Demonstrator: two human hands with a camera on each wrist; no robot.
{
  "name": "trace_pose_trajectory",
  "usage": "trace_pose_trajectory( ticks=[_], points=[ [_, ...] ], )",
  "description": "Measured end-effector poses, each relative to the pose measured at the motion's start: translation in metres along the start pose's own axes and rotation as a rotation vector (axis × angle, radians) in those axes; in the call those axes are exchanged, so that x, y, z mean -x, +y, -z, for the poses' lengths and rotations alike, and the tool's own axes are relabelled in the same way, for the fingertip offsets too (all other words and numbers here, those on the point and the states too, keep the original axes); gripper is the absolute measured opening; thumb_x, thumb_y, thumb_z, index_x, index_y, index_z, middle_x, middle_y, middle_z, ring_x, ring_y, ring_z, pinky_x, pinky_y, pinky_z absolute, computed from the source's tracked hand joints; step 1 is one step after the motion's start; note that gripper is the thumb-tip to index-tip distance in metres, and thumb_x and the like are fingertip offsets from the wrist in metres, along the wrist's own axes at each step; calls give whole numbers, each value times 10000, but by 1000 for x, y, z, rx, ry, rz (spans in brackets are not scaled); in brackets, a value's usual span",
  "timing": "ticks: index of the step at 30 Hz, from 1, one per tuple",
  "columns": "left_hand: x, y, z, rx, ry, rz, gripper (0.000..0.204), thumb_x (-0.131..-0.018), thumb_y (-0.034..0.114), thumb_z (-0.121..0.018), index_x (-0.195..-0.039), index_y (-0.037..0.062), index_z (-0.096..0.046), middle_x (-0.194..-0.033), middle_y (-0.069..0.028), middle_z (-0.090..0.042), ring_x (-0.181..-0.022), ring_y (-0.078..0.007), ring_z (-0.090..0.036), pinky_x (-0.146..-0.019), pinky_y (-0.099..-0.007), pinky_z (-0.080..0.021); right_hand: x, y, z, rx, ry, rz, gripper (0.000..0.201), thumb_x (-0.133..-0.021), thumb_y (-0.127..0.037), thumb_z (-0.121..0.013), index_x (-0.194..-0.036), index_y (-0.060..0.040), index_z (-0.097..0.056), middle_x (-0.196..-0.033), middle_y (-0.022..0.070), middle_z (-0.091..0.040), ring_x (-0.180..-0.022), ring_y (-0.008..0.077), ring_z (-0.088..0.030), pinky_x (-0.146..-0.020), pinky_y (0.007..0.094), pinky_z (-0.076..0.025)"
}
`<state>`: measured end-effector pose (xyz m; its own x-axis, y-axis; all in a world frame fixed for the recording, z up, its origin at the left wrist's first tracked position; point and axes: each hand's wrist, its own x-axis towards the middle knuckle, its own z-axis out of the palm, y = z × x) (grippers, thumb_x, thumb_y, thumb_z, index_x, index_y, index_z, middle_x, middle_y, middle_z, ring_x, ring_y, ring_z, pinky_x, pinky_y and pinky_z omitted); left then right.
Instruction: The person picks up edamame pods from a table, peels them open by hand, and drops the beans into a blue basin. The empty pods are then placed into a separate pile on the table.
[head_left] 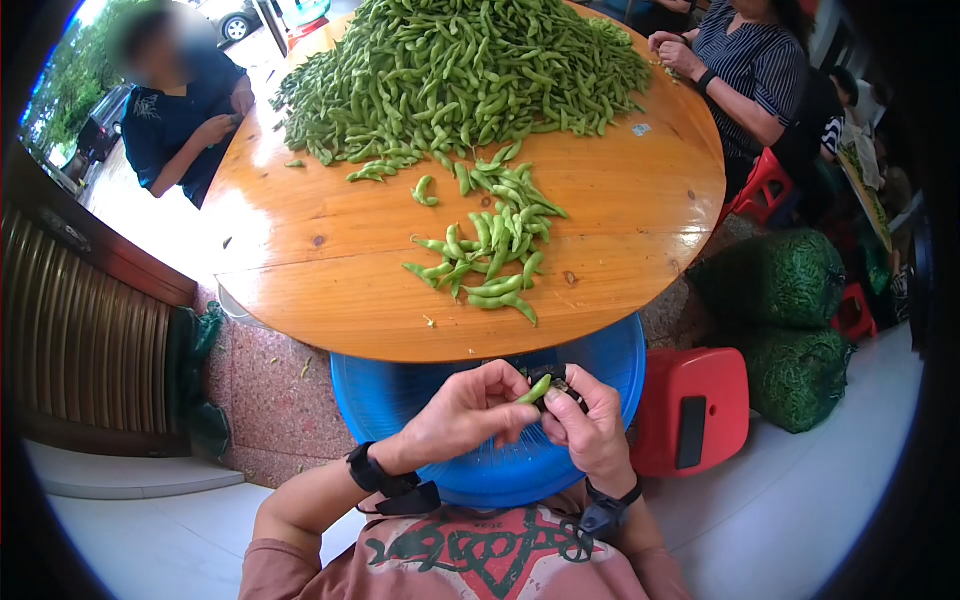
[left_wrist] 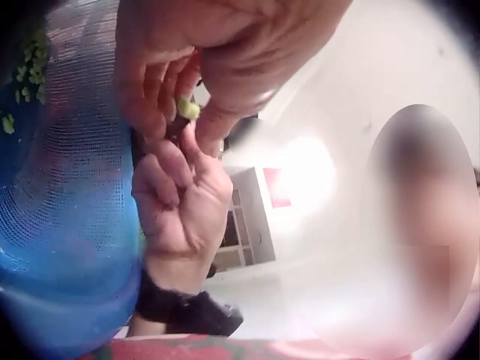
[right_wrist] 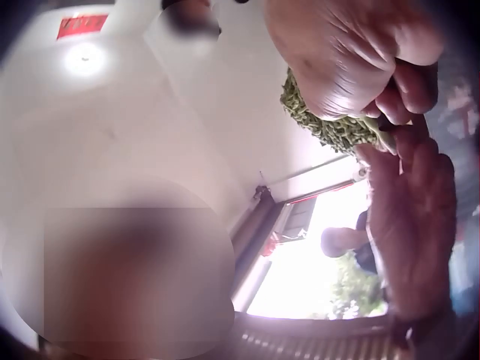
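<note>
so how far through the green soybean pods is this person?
Early, by the look of it. Done: a few green bits lie in the blue mesh plastic basket, seen in the left wrist view. In hand: both the left hand and right hand pinch one green soybean pod over that basket. Left: a small loose batch of pods near the round wooden table's edge, and the big heap behind.

A round wooden table (head_left: 640, 200) carries a big heap of green pods (head_left: 460, 70) on its far half. Nearer than that heap lies a small cluster of pods (head_left: 490, 250), with a few loose pods (head_left: 425, 190) between.
</note>
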<state>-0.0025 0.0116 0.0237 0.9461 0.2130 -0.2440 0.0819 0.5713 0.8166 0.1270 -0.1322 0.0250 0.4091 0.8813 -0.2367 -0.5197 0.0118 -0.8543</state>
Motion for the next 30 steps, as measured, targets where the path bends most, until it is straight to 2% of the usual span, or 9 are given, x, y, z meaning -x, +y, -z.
trace_pose_trajectory(
  ticks=[2, 4, 5, 9, 11, 14, 18, 21, 30],
  points=[
    [2, 0, -3, -293, 73, -120, 170, -934, 136, -734, -985, 35, -607, -779, -37, -635, -656, -103, -592, -561, -251, -457, -1, 5, -3, 437, 93, 141, 74, -999, -77, -551, -967, -35, -603, -694, -32, -498, -559, 35, -461, -489, 217, -367],
    [5, 5, -2, -914, 203, -270, 205, -863, 105, -801, -927, 8, -633, -713, -39, -637, -641, -67, -583, -573, -252, -472, 1, 3, -11, 382, 91, 99, 76, -981, -65, -563, -924, -20, -585, -732, -7, -506, -582, 48, -491, -509, 232, -402],
    [4, 10, -4, -952, 208, -276, 196, -864, 116, -793, -895, -13, -648, -653, -49, -617, -622, -62, -573, -564, -263, -470, 1, 3, -12, 409, 96, 146, 83, -976, -58, -567, -909, -9, -575, -750, 1, -507, -590, 50, -496, -513, 236, -405],
    [1, 13, 6, -845, 125, -179, 200, -951, 173, -712, -891, -11, -661, -691, -37, -641, -631, -80, -592, -567, -257, -479, 0, 5, -9, 451, 103, 212, 98, -968, -46, -576, -894, 15, -561, -802, 11, -505, -627, 52, -514, -527, 244, -414],
    [-1, 17, 14, -517, -33, 131, 304, -1045, 249, -575, -920, -16, -657, -788, -40, -673, -667, -93, -618, -583, -254, -498, 1, 4, -6, 457, 98, 178, 91, -964, -41, -582, -896, 15, -562, -797, 21, -503, -628, 64, -518, -533, 250, -417],
    [0, 20, 18, -407, -120, 204, 368, -1095, 298, -449, -995, -9, -626, -865, -43, -659, -729, -100, -633, -605, -250, -510, 0, 7, -7, 592, 98, 213, 67, -946, -29, -592, -904, 17, -569, -802, 59, -512, -641, 130, -546, -559, 283, -439],
    [2, 6, 11, -288, -81, 172, 353, -1103, 319, -418, -1054, 3, -569, -855, -35, -594, -731, -94, -582, -611, -245, -476, -4, 9, -17, 984, 177, 576, 53, -897, 0, -604, -935, 27, -580, -854, 145, -539, -710, 319, -593, -634, 377, -488],
    [1, -3, 9, -113, -71, 141, 300, -1111, 294, -399, -1068, 27, -531, -820, -8, -517, -714, -88, -509, -606, -242, -432, -1, 13, -21, 1043, 176, 588, 96, -869, 23, -600, -963, 32, -582, -900, 168, -551, -776, 381, -598, -680, 423, -503],
    [3, -6, 2, -112, 35, 199, 227, -1093, 212, -395, -1070, 18, -512, -781, 21, -438, -685, -79, -409, -583, -247, -389, -1, 14, -20, 1046, 177, 562, 119, -851, 53, -601, -967, 33, -581, -913, 170, -540, -774, 382, -602, -684, 433, -508]
  ],
)
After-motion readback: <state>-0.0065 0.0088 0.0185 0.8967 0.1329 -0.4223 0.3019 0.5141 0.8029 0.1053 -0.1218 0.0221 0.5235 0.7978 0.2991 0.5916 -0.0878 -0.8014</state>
